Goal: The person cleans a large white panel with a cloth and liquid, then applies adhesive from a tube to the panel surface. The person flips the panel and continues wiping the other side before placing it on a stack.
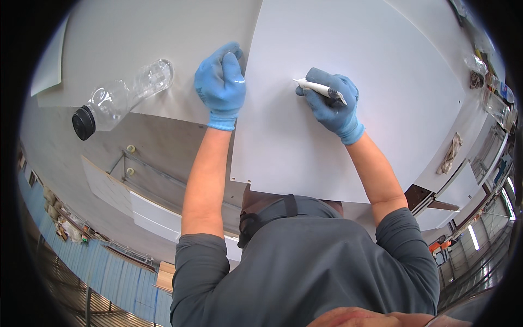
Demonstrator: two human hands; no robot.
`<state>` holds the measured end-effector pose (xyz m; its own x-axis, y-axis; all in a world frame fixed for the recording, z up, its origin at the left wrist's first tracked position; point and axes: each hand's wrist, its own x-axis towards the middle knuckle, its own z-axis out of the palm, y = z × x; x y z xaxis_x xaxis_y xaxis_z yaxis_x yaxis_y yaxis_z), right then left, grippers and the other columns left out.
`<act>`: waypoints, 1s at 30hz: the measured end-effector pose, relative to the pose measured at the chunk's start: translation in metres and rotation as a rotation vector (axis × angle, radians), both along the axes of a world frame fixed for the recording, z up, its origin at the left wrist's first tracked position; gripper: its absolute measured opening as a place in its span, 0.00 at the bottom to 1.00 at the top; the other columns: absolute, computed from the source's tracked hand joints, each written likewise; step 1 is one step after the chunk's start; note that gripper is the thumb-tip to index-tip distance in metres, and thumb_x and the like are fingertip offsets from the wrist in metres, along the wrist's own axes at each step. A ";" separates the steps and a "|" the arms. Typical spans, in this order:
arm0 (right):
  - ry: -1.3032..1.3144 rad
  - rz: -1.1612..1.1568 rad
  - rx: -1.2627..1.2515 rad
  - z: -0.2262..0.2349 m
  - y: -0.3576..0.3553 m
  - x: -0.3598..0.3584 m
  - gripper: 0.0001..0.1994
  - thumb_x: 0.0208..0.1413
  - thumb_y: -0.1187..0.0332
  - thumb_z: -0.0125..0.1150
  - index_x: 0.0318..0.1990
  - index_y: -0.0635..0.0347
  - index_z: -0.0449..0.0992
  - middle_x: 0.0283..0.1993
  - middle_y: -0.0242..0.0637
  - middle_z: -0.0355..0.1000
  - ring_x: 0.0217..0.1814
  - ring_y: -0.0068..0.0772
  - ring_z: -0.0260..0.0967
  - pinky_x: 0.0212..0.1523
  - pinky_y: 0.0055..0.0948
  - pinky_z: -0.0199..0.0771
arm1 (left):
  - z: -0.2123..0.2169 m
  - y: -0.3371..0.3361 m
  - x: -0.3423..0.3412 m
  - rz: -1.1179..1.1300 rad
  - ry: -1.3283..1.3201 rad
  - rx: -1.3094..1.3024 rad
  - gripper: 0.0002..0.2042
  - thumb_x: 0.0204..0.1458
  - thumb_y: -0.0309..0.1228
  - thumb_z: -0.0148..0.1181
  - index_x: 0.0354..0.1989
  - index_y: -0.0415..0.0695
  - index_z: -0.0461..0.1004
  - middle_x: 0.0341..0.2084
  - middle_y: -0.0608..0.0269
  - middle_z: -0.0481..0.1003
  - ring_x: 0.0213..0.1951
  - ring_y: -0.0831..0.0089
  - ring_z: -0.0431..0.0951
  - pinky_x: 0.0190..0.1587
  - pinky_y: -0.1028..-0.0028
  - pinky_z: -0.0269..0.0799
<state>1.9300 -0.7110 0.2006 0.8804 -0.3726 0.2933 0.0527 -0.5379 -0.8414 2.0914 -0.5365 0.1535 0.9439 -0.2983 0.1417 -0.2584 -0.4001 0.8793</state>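
Note:
My right hand (338,109), in a blue glove, grips a slim white tube (316,87) with a narrow pointed tip and dark markings. The tube lies tilted across the fingers, its tip pointing left just over a large white panel (305,152). My left hand (219,90), gloved in blue too, is closed beside the panel's left edge, with curled fingers. A small whitish glint shows at its fingers; whether anything is held there I cannot make out. Small holes mark the panel's near left corner.
A clear plastic bottle (111,101) with a black cap lies left of my left hand on a pale board (163,27). More panels (155,212) stand lower left. At the right edge are a crumpled cloth (450,153) and assorted clutter (496,106).

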 end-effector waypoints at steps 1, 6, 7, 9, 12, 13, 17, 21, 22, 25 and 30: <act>-0.023 -0.003 -0.039 0.000 0.000 0.001 0.10 0.51 0.79 0.70 0.40 0.59 0.77 0.29 0.30 0.79 0.19 0.26 0.69 0.22 0.25 0.67 | 0.001 -0.001 0.000 0.000 -0.011 -0.004 0.11 0.61 0.32 0.57 0.38 0.39 0.85 0.28 0.58 0.86 0.32 0.62 0.85 0.40 0.67 0.78; -0.054 -0.020 -0.078 -0.003 0.000 0.005 0.11 0.49 0.77 0.73 0.39 0.56 0.77 0.27 0.29 0.77 0.16 0.28 0.65 0.19 0.26 0.64 | 0.003 -0.001 0.000 -0.013 -0.030 -0.007 0.11 0.61 0.32 0.57 0.39 0.39 0.85 0.28 0.58 0.85 0.33 0.62 0.85 0.40 0.67 0.78; -0.041 -0.019 -0.085 -0.004 0.001 0.004 0.11 0.49 0.77 0.73 0.39 0.56 0.77 0.27 0.29 0.77 0.16 0.28 0.65 0.20 0.26 0.64 | 0.004 -0.001 0.001 -0.019 -0.039 -0.002 0.11 0.61 0.31 0.57 0.39 0.39 0.85 0.28 0.57 0.85 0.33 0.62 0.85 0.40 0.67 0.79; -0.025 -0.024 -0.078 -0.005 0.002 0.003 0.11 0.49 0.77 0.74 0.39 0.56 0.78 0.26 0.28 0.76 0.16 0.28 0.65 0.20 0.27 0.64 | 0.004 -0.001 0.002 -0.033 -0.052 0.016 0.11 0.61 0.31 0.57 0.39 0.40 0.85 0.28 0.57 0.85 0.33 0.62 0.85 0.40 0.67 0.79; -0.017 -0.043 -0.054 -0.008 0.002 0.002 0.11 0.49 0.76 0.74 0.39 0.56 0.78 0.25 0.28 0.75 0.16 0.28 0.64 0.21 0.26 0.63 | 0.004 -0.001 0.003 -0.035 -0.033 0.002 0.11 0.61 0.31 0.57 0.39 0.40 0.85 0.28 0.57 0.85 0.33 0.62 0.85 0.40 0.67 0.79; -0.018 -0.048 -0.057 -0.009 0.002 0.001 0.11 0.49 0.76 0.74 0.39 0.56 0.78 0.24 0.27 0.75 0.16 0.28 0.64 0.21 0.26 0.63 | 0.004 -0.001 0.003 -0.036 -0.036 0.000 0.11 0.61 0.31 0.57 0.39 0.40 0.85 0.28 0.58 0.85 0.32 0.62 0.85 0.39 0.67 0.79; -0.009 -0.040 -0.024 -0.012 0.001 0.000 0.11 0.50 0.75 0.74 0.39 0.55 0.79 0.23 0.27 0.74 0.16 0.26 0.62 0.21 0.25 0.62 | 0.007 -0.002 0.004 -0.041 -0.060 0.010 0.10 0.60 0.30 0.56 0.38 0.41 0.85 0.28 0.59 0.85 0.31 0.62 0.84 0.38 0.67 0.78; -0.007 -0.037 0.009 -0.011 0.001 0.000 0.11 0.50 0.75 0.74 0.39 0.55 0.79 0.23 0.26 0.73 0.15 0.26 0.62 0.21 0.26 0.61 | 0.012 -0.004 0.003 -0.041 -0.127 0.018 0.10 0.61 0.30 0.56 0.38 0.41 0.84 0.27 0.60 0.85 0.30 0.62 0.84 0.38 0.67 0.78; -0.005 -0.033 0.002 -0.011 0.001 0.001 0.11 0.50 0.75 0.74 0.39 0.55 0.79 0.23 0.26 0.74 0.16 0.26 0.63 0.21 0.26 0.62 | 0.013 -0.004 0.002 -0.039 -0.126 0.011 0.10 0.61 0.30 0.56 0.38 0.41 0.84 0.27 0.60 0.85 0.30 0.62 0.84 0.37 0.68 0.78; 0.000 -0.026 -0.011 -0.009 0.001 0.001 0.11 0.50 0.76 0.73 0.39 0.55 0.79 0.23 0.27 0.74 0.16 0.26 0.63 0.21 0.26 0.62 | 0.016 -0.005 0.002 -0.039 -0.117 0.006 0.10 0.61 0.30 0.56 0.39 0.41 0.84 0.27 0.61 0.85 0.30 0.63 0.84 0.37 0.68 0.78; -0.010 -0.040 0.010 -0.010 0.001 0.001 0.11 0.50 0.76 0.73 0.39 0.56 0.79 0.24 0.27 0.75 0.16 0.26 0.64 0.20 0.25 0.61 | 0.017 -0.001 0.004 -0.099 -0.151 0.086 0.10 0.65 0.29 0.57 0.39 0.36 0.81 0.31 0.54 0.86 0.32 0.67 0.88 0.38 0.73 0.81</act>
